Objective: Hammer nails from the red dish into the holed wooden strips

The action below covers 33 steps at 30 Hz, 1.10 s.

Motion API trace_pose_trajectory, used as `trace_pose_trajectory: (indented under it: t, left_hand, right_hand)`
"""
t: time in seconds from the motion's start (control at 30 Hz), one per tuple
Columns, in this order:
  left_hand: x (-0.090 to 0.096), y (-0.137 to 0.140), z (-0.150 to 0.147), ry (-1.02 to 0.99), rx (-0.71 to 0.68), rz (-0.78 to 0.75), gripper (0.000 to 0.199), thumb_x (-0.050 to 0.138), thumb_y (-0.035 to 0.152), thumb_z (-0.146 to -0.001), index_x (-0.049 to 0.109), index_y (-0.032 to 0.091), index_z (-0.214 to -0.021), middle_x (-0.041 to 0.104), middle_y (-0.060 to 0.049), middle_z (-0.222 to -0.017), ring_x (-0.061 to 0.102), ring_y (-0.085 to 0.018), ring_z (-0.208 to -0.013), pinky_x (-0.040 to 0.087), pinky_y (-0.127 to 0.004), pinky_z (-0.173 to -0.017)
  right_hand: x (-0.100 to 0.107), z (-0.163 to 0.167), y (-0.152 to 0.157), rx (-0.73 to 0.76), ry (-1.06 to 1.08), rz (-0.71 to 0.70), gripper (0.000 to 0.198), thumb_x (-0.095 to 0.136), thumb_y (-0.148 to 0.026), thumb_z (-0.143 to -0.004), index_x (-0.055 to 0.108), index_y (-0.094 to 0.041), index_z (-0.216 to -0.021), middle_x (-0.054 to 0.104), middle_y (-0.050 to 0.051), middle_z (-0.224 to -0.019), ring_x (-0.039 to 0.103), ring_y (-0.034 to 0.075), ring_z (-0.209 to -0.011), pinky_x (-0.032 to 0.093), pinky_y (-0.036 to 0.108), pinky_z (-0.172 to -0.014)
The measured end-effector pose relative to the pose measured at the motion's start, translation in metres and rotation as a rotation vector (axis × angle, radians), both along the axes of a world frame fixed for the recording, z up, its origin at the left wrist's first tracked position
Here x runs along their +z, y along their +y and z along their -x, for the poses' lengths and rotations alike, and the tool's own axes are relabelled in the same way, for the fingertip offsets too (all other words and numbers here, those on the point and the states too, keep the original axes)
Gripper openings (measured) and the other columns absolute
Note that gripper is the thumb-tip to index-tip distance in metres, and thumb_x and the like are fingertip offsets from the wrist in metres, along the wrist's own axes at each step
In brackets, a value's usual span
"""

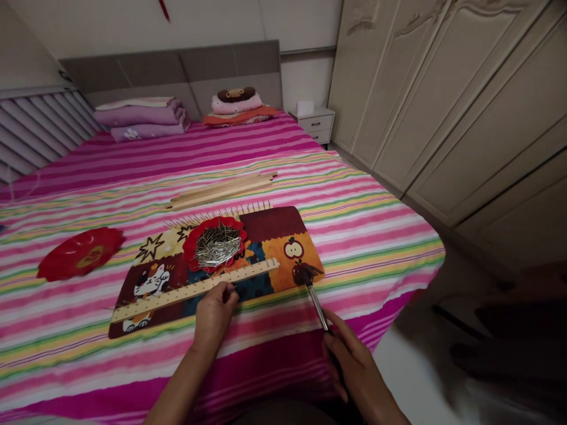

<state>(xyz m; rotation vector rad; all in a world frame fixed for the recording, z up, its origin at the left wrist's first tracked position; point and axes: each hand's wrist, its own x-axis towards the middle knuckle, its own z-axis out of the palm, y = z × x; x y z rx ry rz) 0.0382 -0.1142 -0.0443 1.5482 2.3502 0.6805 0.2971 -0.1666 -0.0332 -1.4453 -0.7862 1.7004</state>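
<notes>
My right hand is wrapped round the dark handle of a hammer; its metal shaft leads up to a dark head over the mat's right side. My left hand is closed, thumb and fingertips together at the near edge of a pale wooden strip. Anything tiny between those fingertips is too small to name. Small dark dots run along the strip, and a few thin nails stand at its right end. Behind it, a red scalloped dish holds a heap of nails. Everything here rests on a patterned mat.
Behind the dish, a row of nails stands upright along the mat's far edge. Farther back lie several wooden strips. A red plate sits at left on the striped bedspread. Folded bedding is by the headboard.
</notes>
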Motion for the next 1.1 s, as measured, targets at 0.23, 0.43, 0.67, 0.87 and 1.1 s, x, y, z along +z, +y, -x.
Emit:
trace_pose_trajectory:
  t: [0.23,0.43,0.67,0.87,1.1]
  left_hand:
    - [-0.008,0.009,-0.009,-0.446,0.017,-0.094,0.021,0.057,0.040,-0.067,0.061,0.021,-0.075,0.064,0.001,-0.070,0.059,-0.014,-0.068,0.045,-0.024,-0.067]
    - [-0.010,0.039,-0.041,-0.626,0.035,-0.169,0.022,0.059,0.040,-0.066,0.062,0.020,-0.077,0.062,0.002,-0.067,0.058,-0.013,-0.066,0.046,-0.023,-0.062]
    - [-0.008,0.048,-0.047,-0.534,0.098,-0.137,0.023,0.057,0.040,-0.067,0.063,0.021,-0.078,0.062,0.002,-0.065,0.059,-0.014,-0.064,0.046,-0.024,-0.056]
    - [-0.012,0.049,-0.046,-0.561,0.089,-0.107,0.021,0.055,0.039,-0.068,0.061,0.021,-0.077,0.061,0.002,-0.061,0.060,-0.015,-0.062,0.045,-0.024,-0.054]
    - [-0.016,0.048,-0.046,-0.320,0.021,-0.175,0.018,0.053,0.035,-0.072,0.063,0.021,-0.077,0.063,0.001,-0.066,0.059,-0.014,-0.065,0.044,-0.025,-0.063]
  right_hand:
    - [-0.002,-0.003,0.001,-0.029,0.024,-0.041,0.065,0.054,-0.043,-0.079,0.038,-0.017,-0.137,0.043,-0.012,-0.040,0.029,0.006,-0.026,0.023,0.016,-0.027]
    - [0.001,-0.001,0.000,-0.035,0.039,-0.011,0.066,0.055,-0.042,-0.078,0.038,-0.017,-0.137,0.045,-0.011,-0.042,0.028,0.005,-0.026,0.020,0.016,-0.027]
    - [0.002,0.000,-0.002,-0.025,-0.005,0.021,0.069,0.053,-0.039,-0.080,0.032,-0.014,-0.140,0.040,-0.012,-0.038,0.027,0.006,-0.028,0.022,0.015,-0.029]
    - [0.002,0.000,-0.001,-0.015,0.014,0.003,0.069,0.054,-0.040,-0.080,0.032,-0.014,-0.140,0.040,-0.012,-0.039,0.026,0.005,-0.029,0.021,0.016,-0.029]
    - [0.029,0.006,0.007,0.071,0.029,-0.076,0.054,0.049,-0.041,-0.084,0.043,-0.018,-0.134,0.048,-0.008,-0.049,0.033,0.007,-0.035,0.023,0.019,-0.035]
